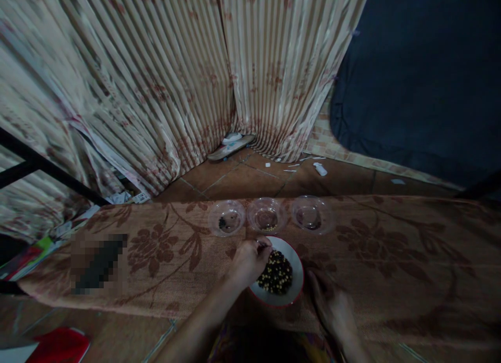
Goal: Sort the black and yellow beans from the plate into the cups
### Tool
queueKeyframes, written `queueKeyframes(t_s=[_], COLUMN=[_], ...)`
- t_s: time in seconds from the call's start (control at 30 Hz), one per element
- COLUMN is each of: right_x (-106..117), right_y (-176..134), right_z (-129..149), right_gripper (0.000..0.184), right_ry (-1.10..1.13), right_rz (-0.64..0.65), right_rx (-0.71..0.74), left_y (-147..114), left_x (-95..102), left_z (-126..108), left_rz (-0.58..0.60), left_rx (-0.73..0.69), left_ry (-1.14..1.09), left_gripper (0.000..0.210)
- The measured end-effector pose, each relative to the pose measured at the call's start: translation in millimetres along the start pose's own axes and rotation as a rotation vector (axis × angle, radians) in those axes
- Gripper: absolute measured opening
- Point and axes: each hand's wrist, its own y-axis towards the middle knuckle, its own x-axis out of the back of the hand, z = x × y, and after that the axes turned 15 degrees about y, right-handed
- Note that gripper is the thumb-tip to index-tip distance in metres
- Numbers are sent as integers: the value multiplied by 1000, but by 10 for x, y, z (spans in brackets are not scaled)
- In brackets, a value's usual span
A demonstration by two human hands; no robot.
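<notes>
A white bowl with a red rim (298, 279) holds a mix of dark and pale yellow beans or seeds (276, 274). My left hand (250, 261) is over the bowl's left edge, its fingertips pinched together; anything between them is too small to make out. To the right of the bowl, my right hand (332, 300) is low over the cloth, blurred and dim, so its fingers cannot be read. Beyond the bowl stand three clear plastic cups in a row. A few dark bits lie in the left cup (235, 228), pale ones in the middle cup (260, 217), and dark reddish ones in the right cup (309, 214).
A brown flowered cloth (188, 279) covers the low bench or table. A pixelated dark object (102, 264) lies at its left. Behind are striped curtains (188, 81), a skateboard (230, 148) on the tiled floor, and a small white bottle (320, 168). Red fabric (62, 344) is at lower left.
</notes>
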Motion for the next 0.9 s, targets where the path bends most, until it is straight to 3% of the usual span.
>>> queueKeyframes(t_s=[0.9], right_x=[7], right_y=[2], right_z=[19], right_gripper=[42], right_ry=[-22], right_rz=[-8], right_rx=[11], left_y=[-32], left_x=[-57], left_z=[27], left_rz=[-15], left_rx=[-5], left_ry=[5], left_gripper=[19])
